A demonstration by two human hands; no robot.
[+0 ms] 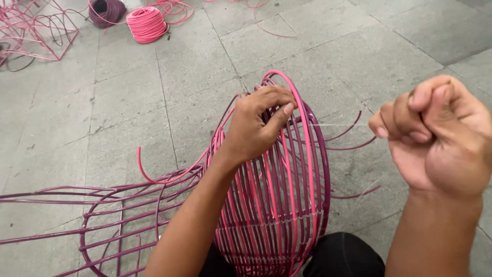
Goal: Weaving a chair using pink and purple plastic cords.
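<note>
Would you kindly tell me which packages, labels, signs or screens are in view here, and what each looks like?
None are in view: only a woven pink and purple frame, cord coils and bare grey floor tiles.

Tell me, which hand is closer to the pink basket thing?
Left. The left hand grips the woven frame's top rim; the right hand is off beside it, apart, pinching a thin thread.
</note>
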